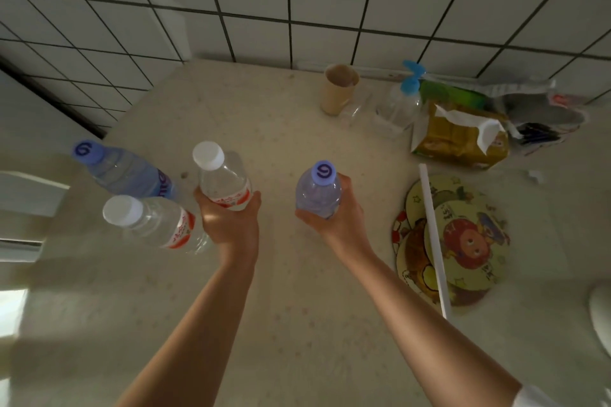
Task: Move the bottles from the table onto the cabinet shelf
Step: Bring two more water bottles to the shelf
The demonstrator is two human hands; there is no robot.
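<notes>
My left hand [231, 218] grips a white-capped bottle [223, 182] near the middle of the desk [297, 324]; my right hand [334, 211] holds a purple-capped bottle [319, 190] beside it. Two more bottles stand by the desk's left edge: a blue one [122, 170] behind, a clear red-labelled one [158, 223] in front, just beside my left hand.

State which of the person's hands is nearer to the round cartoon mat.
Right. The right hand, gripping a purple-capped bottle, is just left of the cartoon mat; the left hand, gripping a white-capped bottle, is farther left.
</notes>
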